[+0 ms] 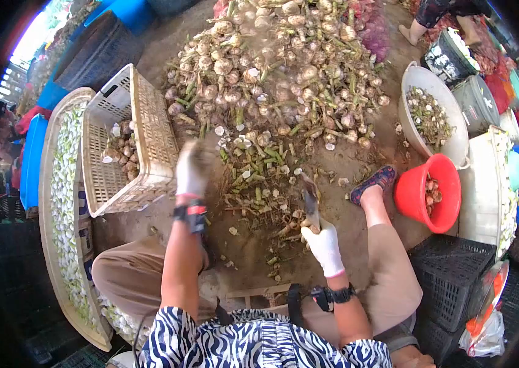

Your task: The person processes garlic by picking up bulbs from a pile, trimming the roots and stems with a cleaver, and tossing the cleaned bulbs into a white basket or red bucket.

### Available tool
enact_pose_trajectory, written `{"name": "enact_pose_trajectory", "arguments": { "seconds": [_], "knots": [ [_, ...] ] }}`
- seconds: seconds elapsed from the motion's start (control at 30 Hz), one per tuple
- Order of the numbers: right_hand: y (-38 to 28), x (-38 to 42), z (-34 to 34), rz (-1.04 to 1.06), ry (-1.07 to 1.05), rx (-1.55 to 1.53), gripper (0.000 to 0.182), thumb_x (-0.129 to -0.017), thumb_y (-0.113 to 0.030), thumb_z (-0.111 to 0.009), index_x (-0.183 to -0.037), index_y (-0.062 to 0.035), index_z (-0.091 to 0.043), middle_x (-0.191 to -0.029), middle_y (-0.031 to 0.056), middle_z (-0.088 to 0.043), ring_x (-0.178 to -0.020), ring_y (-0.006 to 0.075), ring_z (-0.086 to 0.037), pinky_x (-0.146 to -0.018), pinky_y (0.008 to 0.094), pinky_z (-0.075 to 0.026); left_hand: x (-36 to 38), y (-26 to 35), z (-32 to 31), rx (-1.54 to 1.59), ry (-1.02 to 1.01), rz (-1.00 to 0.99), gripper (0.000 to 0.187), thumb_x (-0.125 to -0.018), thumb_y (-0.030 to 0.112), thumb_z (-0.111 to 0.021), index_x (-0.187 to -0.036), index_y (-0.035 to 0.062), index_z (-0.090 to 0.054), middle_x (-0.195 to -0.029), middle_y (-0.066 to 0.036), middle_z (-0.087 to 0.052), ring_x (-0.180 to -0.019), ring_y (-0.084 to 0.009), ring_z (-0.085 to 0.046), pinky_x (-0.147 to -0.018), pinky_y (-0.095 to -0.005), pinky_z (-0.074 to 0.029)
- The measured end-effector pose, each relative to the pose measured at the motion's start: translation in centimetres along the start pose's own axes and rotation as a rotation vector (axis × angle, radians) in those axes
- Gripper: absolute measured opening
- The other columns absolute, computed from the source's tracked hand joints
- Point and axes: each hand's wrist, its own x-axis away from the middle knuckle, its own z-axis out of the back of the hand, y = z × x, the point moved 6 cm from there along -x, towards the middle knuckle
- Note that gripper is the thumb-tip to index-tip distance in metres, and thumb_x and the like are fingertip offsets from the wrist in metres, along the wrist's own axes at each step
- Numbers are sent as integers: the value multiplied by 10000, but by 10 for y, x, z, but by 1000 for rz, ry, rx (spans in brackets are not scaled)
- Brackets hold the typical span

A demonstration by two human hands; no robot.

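My left hand (192, 170), in a white glove, is smeared by motion beside the right wall of a beige plastic crate (160, 150); its fingers and anything in them cannot be made out. Inside the crate lie trimmed garlic bulbs (125, 150). My right hand (324, 246), also in a white glove, is closed around a blurred hand tool (311, 199) with a dark blade-like part pointing away from me. Between my hands, cut stalks (259, 190) and root scraps cover the ground. Beyond them spreads a large heap of garlic bulbs (271, 67) with stems.
At right stand a red bucket (409, 196) with some bulbs, a wide pale basin (408, 113) of scraps, and black crates (449, 270). On the left, a long curved tray (51, 264) holds whitish-green pieces. Another person's legs (417, 30) show at the top right.
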Motion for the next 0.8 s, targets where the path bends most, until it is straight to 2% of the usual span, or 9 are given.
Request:
{"name": "enact_pose_trajectory", "arguments": {
  "seconds": [0.03, 0.1, 0.17, 0.27, 0.37, 0.47, 0.57, 0.77, 0.8],
  "knots": [
    [-1, -2, 4, -35, 23, -75, 83, -835, -58, -650, -892, 1, -662, -660, 68, -630, -606, 121, -613, -574, 285, -483, -12, -37, -36, 222, -36, 201, 255, -953, 256, -584, -1056, 30, -643, -871, -68, -646, -756, -99, -586, -644, -267, -516],
    [-10, -1, 8, -122, 25, -99, 72, -841, -46, -652, -900, -5, -661, -664, 35, -624, -590, 95, -592, -549, 270, -471, -49, -101, -69, 85, 96, 476, 285, -876, 215, -659, -1078, 14, -646, -870, -52, -656, -724, -147, -613, -677, -292, -522],
    [-2, -4, 13, -216, 54, -105, 75, -851, -44, -648, -910, -1, -661, -659, 35, -625, -572, 91, -589, -537, 256, -462, -95, -140, -82, -568, 241, 184, 377, -809, 336, -715, -971, -4, -712, -848, -131, -715, -744, -243, -688, -718, -362, -551],
    [0, -12, 17, -179, 81, -53, 75, -856, -33, -641, -918, 5, -660, -651, 45, -623, -583, 100, -600, -537, 265, -466, -138, -187, -92, -1194, 194, 406, 482, -751, 460, -723, -948, 20, -743, -984, -239, -694, -972, -376, -679, -817, -401, -548],
    [-2, -15, 21, -184, 93, -20, 68, -855, -25, -636, -912, 4, -659, -648, 50, -623, -594, 108, -612, -540, 275, -471, -139, -188, -92, -986, 192, 406, 456, -718, 387, -766, -904, -28, -730, -891, -207, -724, -833, -310, -719, -762, -385, -557],
    [5, -18, 21, -113, 101, -23, 59, -860, -34, -633, -900, -1, -660, -656, 76, -633, -587, 154, -626, -544, 291, -477, -107, -151, -105, -311, -10, 233, 388, -780, 208, -739, -1046, -63, -657, -886, -86, -688, -723, -151, -587, -654, -326, -503],
    [5, -14, 25, 33, 154, 130, 65, -864, -59, -631, -896, -12, -662, -695, 129, -656, -591, 249, -641, -552, 328, -489, -43, -96, -133, -204, -285, 277, 547, -779, 136, -760, -1257, -51, -569, -1110, -81, -666, -965, -152, -626, -836, -262, -502],
    [-54, 12, 18, 402, 220, 536, 164, -760, -77, -682, -901, -33, -613, -728, 154, -639, -688, 325, -658, -597, 404, -511, 94, 10, -181, -424, -612, 204, 558, -774, 81, -761, -1277, -43, -553, -1078, -66, -666, -1003, -134, -612, -901, -290, -500],
    [-66, 16, 13, 480, 175, 634, 208, -723, -98, -696, -886, -56, -575, -748, 145, -628, -733, 332, -655, -622, 432, -511, 109, 17, -183, -168, -583, 243, 535, -778, 70, -747, -1268, -33, -559, -1057, -73, -667, -997, -138, -616, -892, -292, -501]
  ]
}}
